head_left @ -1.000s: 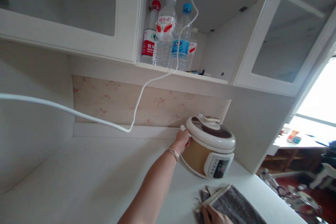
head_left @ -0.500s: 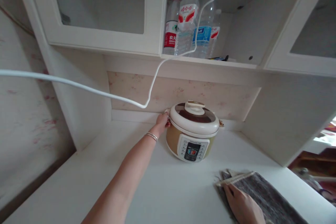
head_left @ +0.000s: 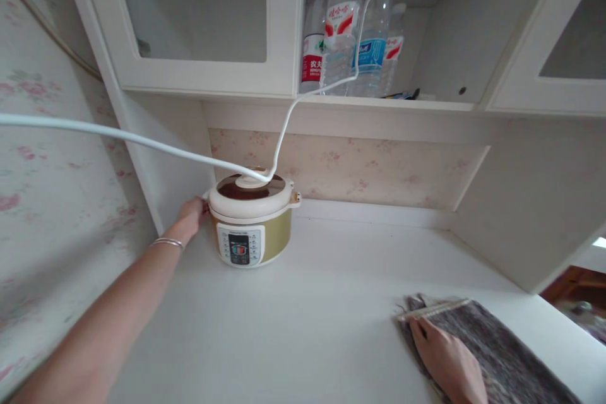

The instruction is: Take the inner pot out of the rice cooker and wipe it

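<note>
A round electric pressure cooker (head_left: 277, 237), cream and gold with a brown-topped lid and a front control panel, stands upright at the back left of the white countertop (head_left: 331, 303). My left hand (head_left: 193, 213), with bracelets at the wrist, is closed around the cooker's left side handle; its fingertips are partly hidden behind the handle. At the front right, my right hand (head_left: 447, 353) grips the near edge of a grey-brown folded cloth (head_left: 502, 347) that lies flat on the counter. The fingers of that hand are bent into the cloth.
A white cable (head_left: 156, 148) hangs across the view in front of the cooker's lid. Overhead, several plastic bottles (head_left: 341, 25) stand in an open cabinet section. White side panels (head_left: 534, 202) and a floral-papered wall (head_left: 28, 202) bound the counter.
The cooker has slid left along the counter with my left hand on its handle, toward the left panel. My right hand stays on the cloth in nearly the same place.
</note>
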`<state>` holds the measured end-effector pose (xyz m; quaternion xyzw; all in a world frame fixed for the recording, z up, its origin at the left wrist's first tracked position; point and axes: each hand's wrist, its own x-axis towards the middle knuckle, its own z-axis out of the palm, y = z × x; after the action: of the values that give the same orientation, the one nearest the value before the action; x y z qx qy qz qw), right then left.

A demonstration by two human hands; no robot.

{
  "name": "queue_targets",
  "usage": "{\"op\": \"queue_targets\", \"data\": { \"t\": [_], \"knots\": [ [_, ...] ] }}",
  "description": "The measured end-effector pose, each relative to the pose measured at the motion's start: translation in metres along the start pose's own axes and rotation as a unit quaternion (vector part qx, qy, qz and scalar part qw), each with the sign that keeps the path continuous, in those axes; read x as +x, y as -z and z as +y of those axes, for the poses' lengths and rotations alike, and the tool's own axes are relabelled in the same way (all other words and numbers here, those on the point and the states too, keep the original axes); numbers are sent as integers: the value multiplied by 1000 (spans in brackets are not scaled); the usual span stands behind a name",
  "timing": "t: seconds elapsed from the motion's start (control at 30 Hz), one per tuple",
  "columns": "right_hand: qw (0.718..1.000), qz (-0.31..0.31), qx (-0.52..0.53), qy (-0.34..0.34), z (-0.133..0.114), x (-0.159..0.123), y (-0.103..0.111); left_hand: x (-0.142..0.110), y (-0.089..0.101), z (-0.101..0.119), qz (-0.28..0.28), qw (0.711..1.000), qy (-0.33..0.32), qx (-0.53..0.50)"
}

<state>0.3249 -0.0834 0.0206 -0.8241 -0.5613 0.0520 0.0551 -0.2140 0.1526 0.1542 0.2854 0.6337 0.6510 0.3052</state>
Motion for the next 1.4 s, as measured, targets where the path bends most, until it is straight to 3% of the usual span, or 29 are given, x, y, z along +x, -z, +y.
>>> {"op": "queue_targets", "data": {
  "t": [0.1,0.17,0.23,0.27,0.4,0.47,0.53,0.6,0.67,0.8,1.0,1.2,1.3,1.4],
  "knots": [
    [1000,-5,-2,8,2,2,-3,-12,40,-8,21,998,-59,24],
    [1000,-11,-4,8,3,4,-5,-35,62,-19,44,974,-189,113],
    [1000,-16,-5,4,4,5,-6,-69,74,-32,43,890,-391,229],
    [1000,-18,-3,1,3,5,-7,-88,76,-39,4,837,-471,278],
    [999,-25,34,-25,-10,0,-7,-155,50,-67,-187,648,-612,413],
    [997,-29,59,-39,-24,-7,-6,-169,26,-83,-238,589,-630,447],
    [996,-31,72,-43,-44,-18,-5,-170,1,-101,-256,558,-631,475],
    [997,-30,71,-24,-66,-28,-5,-161,-22,-119,-246,557,-618,498],
    [997,-19,73,13,-87,-37,-9,-149,-38,-134,-221,580,-597,509],
    [994,0,78,80,-113,-49,-19,-131,-52,-151,-200,610,-586,495],
    [991,9,69,114,-120,-54,-28,-114,-54,-155,-184,624,-573,499],
    [990,20,71,124,-121,-57,-26,-99,-46,-149,-218,604,-581,500],
    [990,23,70,121,-122,-59,-23,-104,-43,-142,-228,615,-565,501],
    [991,13,75,107,-125,-59,-19,-129,-41,-137,-248,634,-537,499]
  ]
}}
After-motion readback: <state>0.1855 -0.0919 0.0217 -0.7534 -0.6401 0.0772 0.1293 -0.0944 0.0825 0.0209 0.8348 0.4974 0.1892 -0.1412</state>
